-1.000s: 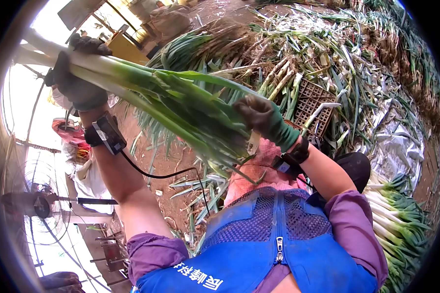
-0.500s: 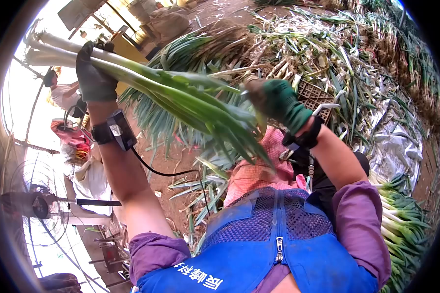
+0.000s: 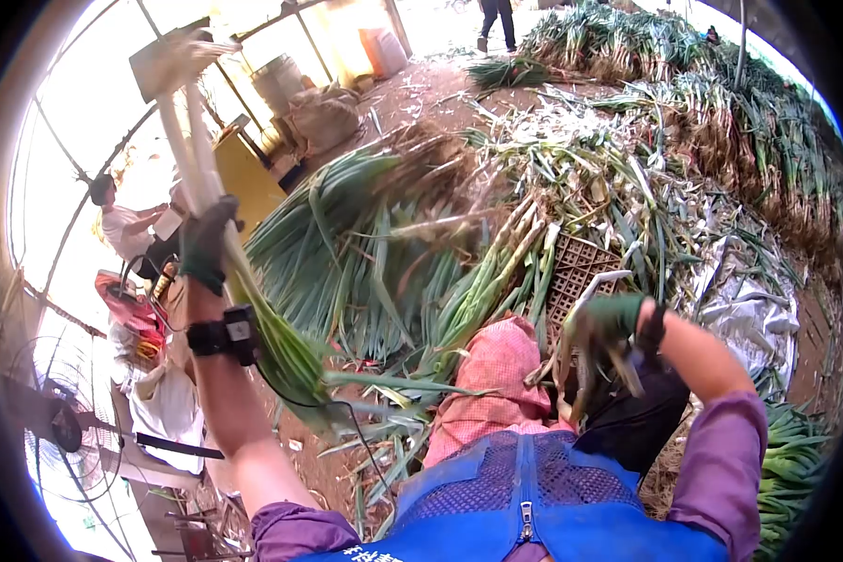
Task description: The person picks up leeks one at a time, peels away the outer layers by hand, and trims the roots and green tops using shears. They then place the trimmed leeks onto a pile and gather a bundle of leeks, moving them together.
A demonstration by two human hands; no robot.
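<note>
My left hand [image 3: 208, 245], in a dark glove, is closed around a bunch of long green onions [image 3: 276, 347]. Their white stalks point up past the hand, with the root ends blurred at the top, and the green leaves hang down to the right. Low over my right knee, my right hand [image 3: 609, 320] in a green glove is blurred by motion. It appears closed on pale, withered leaf strips [image 3: 583, 375] that dangle below it. A pale bent nozzle [image 3: 604, 278] rises just beside that hand.
A large heap of green onions [image 3: 347, 253] lies ahead. A brown plastic crate [image 3: 576, 272] stands among leaf scraps. More bundles [image 3: 721, 131] line the back right. A fan [image 3: 66, 421] stands at left, and another person [image 3: 126, 220] sits beyond it. Someone's legs [image 3: 498, 23] show far back.
My left hand has moved down slightly, and the onions have swung from nearly level to steeply upright. My right hand has moved away from their leaves, down and to the right.
</note>
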